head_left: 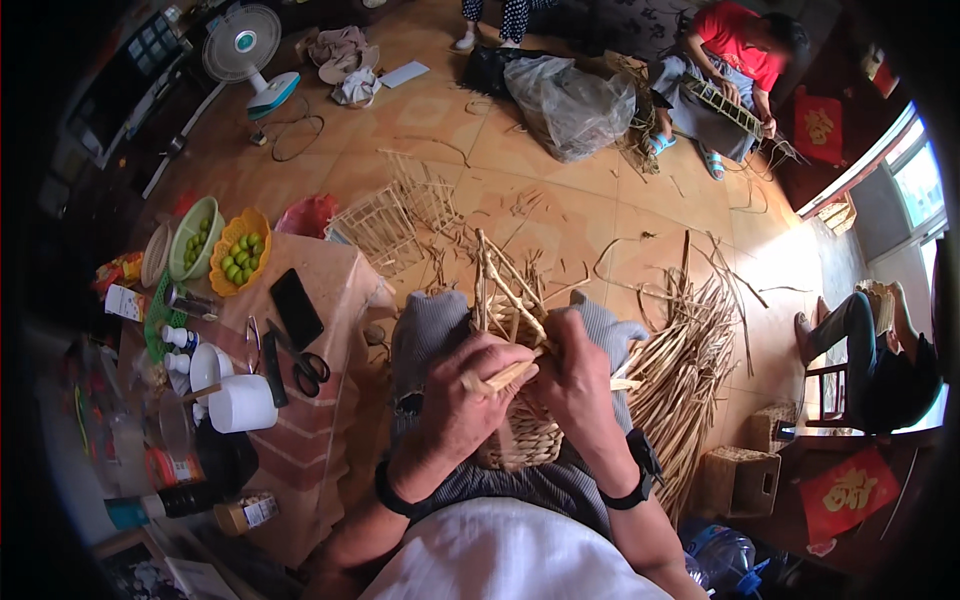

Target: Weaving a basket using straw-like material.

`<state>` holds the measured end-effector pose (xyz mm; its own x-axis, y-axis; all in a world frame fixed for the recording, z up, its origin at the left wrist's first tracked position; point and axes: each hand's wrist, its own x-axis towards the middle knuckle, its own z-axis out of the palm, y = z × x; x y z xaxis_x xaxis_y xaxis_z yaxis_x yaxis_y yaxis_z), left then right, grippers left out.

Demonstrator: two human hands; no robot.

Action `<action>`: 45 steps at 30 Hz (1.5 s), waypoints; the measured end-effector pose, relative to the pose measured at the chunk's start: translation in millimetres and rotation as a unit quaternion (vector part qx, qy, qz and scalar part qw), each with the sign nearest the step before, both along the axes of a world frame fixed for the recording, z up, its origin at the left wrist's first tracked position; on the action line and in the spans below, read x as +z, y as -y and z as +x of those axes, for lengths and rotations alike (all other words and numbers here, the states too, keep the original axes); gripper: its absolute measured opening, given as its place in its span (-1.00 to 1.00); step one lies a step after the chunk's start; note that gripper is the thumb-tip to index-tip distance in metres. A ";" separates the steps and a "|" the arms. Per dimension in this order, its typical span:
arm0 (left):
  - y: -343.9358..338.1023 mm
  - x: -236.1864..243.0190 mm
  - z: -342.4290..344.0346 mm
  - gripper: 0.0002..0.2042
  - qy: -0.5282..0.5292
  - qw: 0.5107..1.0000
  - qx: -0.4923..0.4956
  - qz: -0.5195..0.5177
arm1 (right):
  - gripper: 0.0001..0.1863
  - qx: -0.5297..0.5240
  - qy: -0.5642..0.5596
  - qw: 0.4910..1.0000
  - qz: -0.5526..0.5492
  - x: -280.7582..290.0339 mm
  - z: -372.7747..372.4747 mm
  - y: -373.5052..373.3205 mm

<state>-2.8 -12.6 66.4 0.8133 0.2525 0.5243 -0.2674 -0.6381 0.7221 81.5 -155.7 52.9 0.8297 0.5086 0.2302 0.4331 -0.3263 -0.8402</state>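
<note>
A partly woven basket [520, 440] of dried plant strands sits in my lap, between my knees. Bare frame sticks [505, 275] rise from its far side and lean together at the top. At the rim, my left hand [462, 395] is closed around a flat, pale plant strand [508, 376], whose end juts from its fingers. My right hand [582, 390] is closed against the rim right beside it, gripping strand material there; its fingertips are partly hidden. A pale strand end pokes out past its right side.
A bundle of dried strands [680, 370] lies to my right. At left, a cloth-covered table [318, 300] bears scissors [310, 372], a phone [297, 308], a white cup [243, 403] and fruit bowls. Stick frames [385, 225] stand beyond it. Another person [735, 50] works at far right.
</note>
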 end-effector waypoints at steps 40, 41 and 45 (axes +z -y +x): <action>-1.0 -3.7 3.6 -0.70 -0.055 0.993 -0.042 0.097 | -0.77 0.417 -0.421 0.800 0.091 -56.9 111.8 15.4; -1.4 -7.4 3.3 -0.73 -0.052 0.994 -0.035 0.089 | -0.76 0.409 -0.385 0.826 0.043 -52.1 110.6 18.2; 5.9 -10.3 2.1 -0.79 -0.076 0.993 0.003 0.090 | -0.72 0.440 -0.322 0.838 -0.011 -43.5 118.4 18.4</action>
<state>-0.7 -18.5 56.1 0.8854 0.1712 0.4322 -0.1592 -0.7619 0.6278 199.9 -174.1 9.4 0.0790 0.9871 -0.1392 -0.0273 -0.1375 -0.9901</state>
